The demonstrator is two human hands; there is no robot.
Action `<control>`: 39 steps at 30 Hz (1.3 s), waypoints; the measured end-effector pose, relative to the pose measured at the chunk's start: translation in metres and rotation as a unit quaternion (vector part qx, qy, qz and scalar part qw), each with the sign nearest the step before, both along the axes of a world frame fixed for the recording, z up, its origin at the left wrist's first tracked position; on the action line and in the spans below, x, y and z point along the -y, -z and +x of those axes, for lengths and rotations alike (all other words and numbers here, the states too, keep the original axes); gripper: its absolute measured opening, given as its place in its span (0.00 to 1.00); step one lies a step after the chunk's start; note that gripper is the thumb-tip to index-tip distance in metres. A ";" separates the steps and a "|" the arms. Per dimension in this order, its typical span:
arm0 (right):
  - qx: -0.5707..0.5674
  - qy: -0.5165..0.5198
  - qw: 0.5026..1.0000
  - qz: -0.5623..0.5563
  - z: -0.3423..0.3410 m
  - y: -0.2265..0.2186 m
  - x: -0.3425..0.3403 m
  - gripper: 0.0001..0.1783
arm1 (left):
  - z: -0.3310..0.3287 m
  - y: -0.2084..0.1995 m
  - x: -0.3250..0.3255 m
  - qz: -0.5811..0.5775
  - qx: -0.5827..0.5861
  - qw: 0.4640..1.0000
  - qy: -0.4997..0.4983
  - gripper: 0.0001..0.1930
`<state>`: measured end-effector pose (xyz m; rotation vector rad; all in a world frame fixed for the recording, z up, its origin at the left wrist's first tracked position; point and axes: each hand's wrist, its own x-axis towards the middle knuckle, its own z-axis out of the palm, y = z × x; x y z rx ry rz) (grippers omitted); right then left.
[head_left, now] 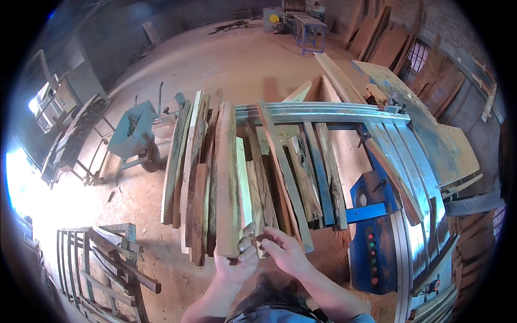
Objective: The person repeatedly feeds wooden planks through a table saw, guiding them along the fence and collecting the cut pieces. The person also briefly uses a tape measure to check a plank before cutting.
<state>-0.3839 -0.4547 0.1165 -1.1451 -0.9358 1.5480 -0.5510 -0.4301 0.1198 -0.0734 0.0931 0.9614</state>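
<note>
My left hand (238, 261) is wrapped round the near end of a long, light brown wooden board (227, 183). The board points away from me and lies over a row of other strips. Just to its right, my right hand (284, 251) has its fingers partly stretched and apart, holding nothing that I can see. Its fingertips are close to the left fingers and to the near ends of a pale strip (244, 177) and a rough-edged strip (262, 194). A longer plank (283, 172) slants down to the right beyond the right hand.
Around the strips stands a blue machine with a control panel (371, 253) and metal rails (323, 114). A wheelbarrow (132, 129) is at the left. Below it, a slatted rack (86, 258) holds wood offcuts. Large boards (390, 46) lean on the far right wall.
</note>
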 end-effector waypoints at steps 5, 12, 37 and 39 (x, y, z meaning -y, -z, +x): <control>0.065 -0.033 0.993 0.094 0.001 -0.006 -0.009 0.26 | 0.003 0.013 0.007 -0.052 -0.147 0.988 0.002 0.34; 0.113 -0.073 0.990 0.038 0.003 -0.008 -0.007 0.28 | 0.009 0.018 0.011 -0.004 -0.325 0.945 0.026 0.28; 0.226 0.324 0.914 -0.090 0.192 0.041 0.171 0.23 | 0.010 0.101 0.029 0.189 -0.669 0.718 0.016 0.23; 0.316 0.391 0.857 -0.113 0.255 0.032 0.207 0.22 | 0.008 0.107 0.024 0.185 -0.682 0.707 0.024 0.22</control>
